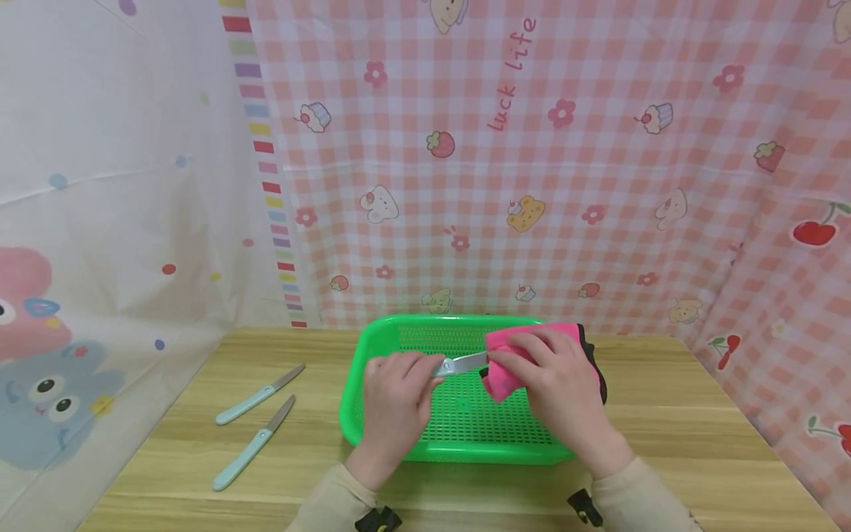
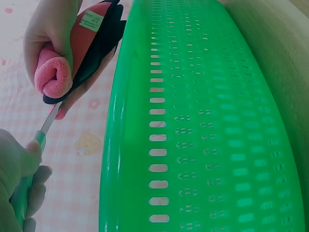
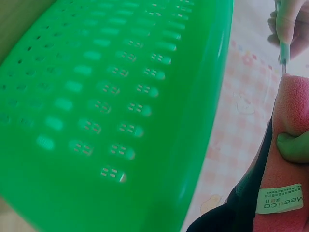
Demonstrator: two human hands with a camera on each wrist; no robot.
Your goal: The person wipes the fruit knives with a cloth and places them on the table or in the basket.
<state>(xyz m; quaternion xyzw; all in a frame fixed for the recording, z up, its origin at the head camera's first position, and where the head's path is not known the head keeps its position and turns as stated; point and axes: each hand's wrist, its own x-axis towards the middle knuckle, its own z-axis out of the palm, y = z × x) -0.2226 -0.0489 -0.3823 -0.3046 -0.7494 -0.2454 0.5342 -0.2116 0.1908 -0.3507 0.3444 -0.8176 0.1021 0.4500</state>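
Observation:
My left hand (image 1: 397,403) grips the light-blue handle of a small knife (image 1: 465,362) above the green basket (image 1: 459,452). Its blade points right, and the tip end is covered by a folded pink cloth (image 1: 503,375) with dark edging. My right hand (image 1: 565,388) holds that cloth around the blade. In the left wrist view the cloth (image 2: 52,79) is rolled in the fingers and bears a white label (image 2: 91,20). The right wrist view shows the thumb (image 3: 293,146) pressing on the pink pile. Both hands are over the basket, whose perforated floor shows beneath them.
Two more knives lie on the wooden table left of the basket: one farther back (image 1: 259,397), one nearer (image 1: 254,447), both with blades pointing away to the right. A pink checked curtain (image 1: 465,244) hangs behind the table, and a white printed sheet (image 1: 166,222) at the left.

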